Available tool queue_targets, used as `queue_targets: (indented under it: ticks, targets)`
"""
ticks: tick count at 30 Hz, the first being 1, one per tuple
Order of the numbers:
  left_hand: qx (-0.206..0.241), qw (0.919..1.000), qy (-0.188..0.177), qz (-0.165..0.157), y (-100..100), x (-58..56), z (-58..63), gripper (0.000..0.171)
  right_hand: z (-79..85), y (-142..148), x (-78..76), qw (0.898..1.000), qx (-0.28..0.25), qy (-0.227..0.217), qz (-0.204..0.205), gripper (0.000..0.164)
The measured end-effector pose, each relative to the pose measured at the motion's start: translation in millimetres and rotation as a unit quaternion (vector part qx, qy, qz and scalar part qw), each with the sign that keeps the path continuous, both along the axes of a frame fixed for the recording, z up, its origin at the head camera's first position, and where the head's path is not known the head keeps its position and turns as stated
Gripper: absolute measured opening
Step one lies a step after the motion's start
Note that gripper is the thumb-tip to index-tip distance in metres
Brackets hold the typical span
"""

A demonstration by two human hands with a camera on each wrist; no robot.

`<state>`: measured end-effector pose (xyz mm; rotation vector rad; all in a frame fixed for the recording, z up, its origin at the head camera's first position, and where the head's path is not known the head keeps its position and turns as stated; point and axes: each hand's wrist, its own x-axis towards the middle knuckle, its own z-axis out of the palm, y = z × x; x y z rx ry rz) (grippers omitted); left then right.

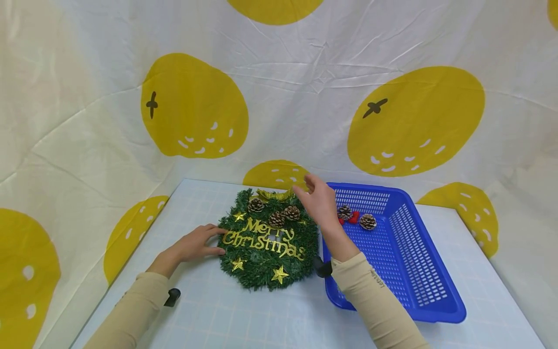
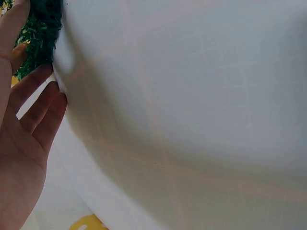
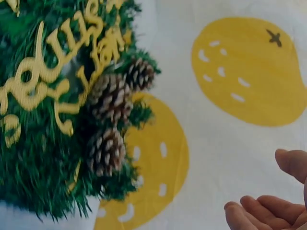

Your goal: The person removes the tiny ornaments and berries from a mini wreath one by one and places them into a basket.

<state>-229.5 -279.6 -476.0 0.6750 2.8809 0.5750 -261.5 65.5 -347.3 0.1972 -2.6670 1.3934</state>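
A green tinsel wreath (image 1: pixel 257 278) lies on the table, with gold "Merry Christmas" lettering (image 1: pixel 263 242) across its middle. Three pine cones (image 1: pixel 276 219) sit in its upper part, and several gold stars (image 1: pixel 280 275) dot it. A gold ribbon (image 1: pixel 274 195) shows along its top edge. My left hand (image 1: pixel 200 244) rests at the wreath's left side, fingers extended against the greenery (image 2: pixel 41 38). Beyond the wreath's upper right, near the basket's edge, my right hand (image 1: pixel 320 203) is raised with relaxed fingers and holds nothing; the right wrist view shows the fingertips (image 3: pixel 247 203) apart from the wreath.
A blue plastic basket (image 1: pixel 429 252) stands right of the wreath. Inside, at its far left, are two pine cones (image 1: pixel 368 222) and some red pieces (image 1: pixel 354 217). Behind the pale checked table (image 1: pixel 209 305) hangs a white curtain (image 1: pixel 305 121) with yellow fruit prints.
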Motion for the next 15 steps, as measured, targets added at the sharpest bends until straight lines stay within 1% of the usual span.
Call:
queue_targets:
  ticks: [3, 10, 15]
  targets:
    - [-0.001, 1.0000, -0.003, 0.001, 0, 0.5, 0.3, 0.065, -3.7, -7, 2.5, 1.000, -0.010, -0.003, -0.003, 0.061]
    - [-0.002, 1.0000, 0.001, -0.004, 1, 1.8, 2.4, 0.065, -12.7, -19, 8.2, 1.000, -0.014, 0.003, -0.008, 0.060]
    - [-0.002, 1.0000, 0.003, -0.003, 1, 1.4, 2.9, 0.064, -19.5, -29, 15.5, 1.000, -0.020, 0.000, -0.010, 0.060]
